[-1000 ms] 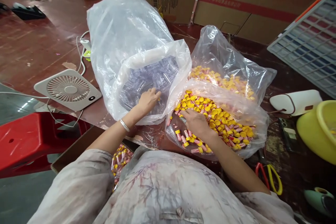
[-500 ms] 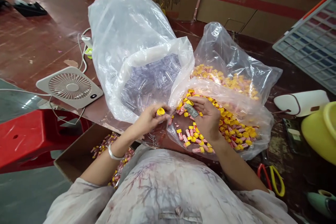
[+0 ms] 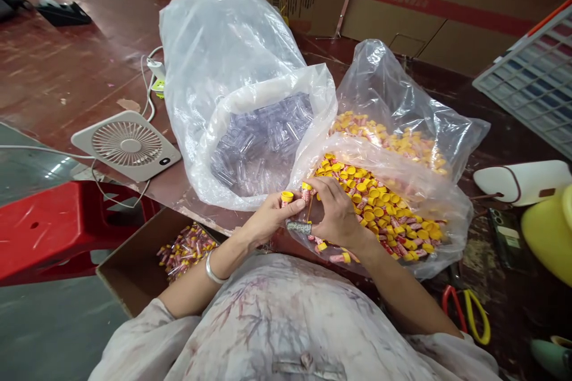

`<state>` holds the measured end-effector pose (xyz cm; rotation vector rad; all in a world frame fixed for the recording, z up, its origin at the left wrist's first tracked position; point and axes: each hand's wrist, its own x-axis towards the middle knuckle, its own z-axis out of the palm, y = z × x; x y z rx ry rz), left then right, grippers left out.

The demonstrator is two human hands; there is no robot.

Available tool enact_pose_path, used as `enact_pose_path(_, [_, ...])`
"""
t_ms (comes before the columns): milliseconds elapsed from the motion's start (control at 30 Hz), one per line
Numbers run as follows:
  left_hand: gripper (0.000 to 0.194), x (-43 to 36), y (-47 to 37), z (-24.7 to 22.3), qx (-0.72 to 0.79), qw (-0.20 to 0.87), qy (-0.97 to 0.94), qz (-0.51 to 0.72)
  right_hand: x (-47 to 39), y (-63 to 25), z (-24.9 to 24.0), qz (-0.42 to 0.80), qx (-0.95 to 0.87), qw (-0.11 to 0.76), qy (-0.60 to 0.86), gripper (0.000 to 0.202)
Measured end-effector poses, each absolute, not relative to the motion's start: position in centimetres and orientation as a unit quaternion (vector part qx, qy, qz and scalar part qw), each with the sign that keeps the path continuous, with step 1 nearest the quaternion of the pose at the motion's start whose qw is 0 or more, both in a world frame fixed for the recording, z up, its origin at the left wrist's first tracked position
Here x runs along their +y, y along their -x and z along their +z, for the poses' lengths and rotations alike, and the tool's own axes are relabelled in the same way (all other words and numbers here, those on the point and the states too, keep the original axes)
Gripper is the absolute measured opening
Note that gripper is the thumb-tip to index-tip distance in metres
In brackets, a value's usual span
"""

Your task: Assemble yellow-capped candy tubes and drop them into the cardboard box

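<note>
My left hand (image 3: 268, 219) is closed around a small vial with a yellow rim (image 3: 286, 197), most of it hidden by the fingers. Right beside it, my right hand (image 3: 336, 211) pinches a second yellow-topped vial (image 3: 306, 189) with pink-and-white contents. A grey speckled wrap (image 3: 298, 227) appears to cover my right thumb. Under and past my right hand, many more yellow-topped pink vials (image 3: 379, 211) spill from an open clear plastic bag (image 3: 451, 214). Behind my left hand, a whitish bag (image 3: 232, 30) lies with its mouth open, full of clear empty tubes (image 3: 263, 137).
Below left, a cardboard box (image 3: 134, 274) contains finished-looking clear tubes with pink and yellow inside. A white fan (image 3: 129, 146), red stool (image 3: 44, 232), scissors (image 3: 476, 315), phone (image 3: 509, 238) and yellow tub (image 3: 549, 232) surround the work area. Large cartons (image 3: 420, 12) stand behind.
My right hand has moved left from the loose vials to my left hand and now pinches a vial. My left hand has shifted slightly right. The view has shifted a little.
</note>
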<state>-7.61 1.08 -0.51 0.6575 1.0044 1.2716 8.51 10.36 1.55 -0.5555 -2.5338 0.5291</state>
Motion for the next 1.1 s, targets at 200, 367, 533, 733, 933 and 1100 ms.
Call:
enact_pose_path(200, [0.039, 1.2, 7.8, -0.1, 0.431, 0.645, -0.262, 0.574, 10.9, -8.5, 1.7, 0.160, -0.942, 0.244, 0.164, 0.059])
enact_pose_path(367, [0.041, 1.2, 7.3, 0.1, 0.408, 0.682, -0.266, 0.546, 10.2, -8.2, 1.3, 0.147, -0.945, 0.237, 0.170, 0.044])
enact_pose_path(533, [0.026, 3.0, 11.1, 0.5, 0.597, 0.496, -0.457, 0.433, 11.5, -9.2, 1.2, 0.193, -0.943, 0.190, 0.195, 0.065])
enact_pose_path(733, [0.023, 6.9, 17.9, -1.4, 0.836, 0.110, -0.534, 0.071, 11.8, -10.3, 0.0, 0.203, -0.922, 0.003, 0.329, 0.037])
enact_pose_path(933, [0.029, 7.4, 17.9, -3.4, 0.831, 0.124, -0.540, 0.040, 8.4, -9.2, -1.3, 0.167, -0.923, -0.145, 0.314, 0.035])
enact_pose_path(1100, [0.029, 5.0, 17.8, -2.0, 0.734, 0.242, -0.569, 0.282, 9.8, -10.0, -1.6, 0.243, -0.914, -0.007, 0.326, 0.022])
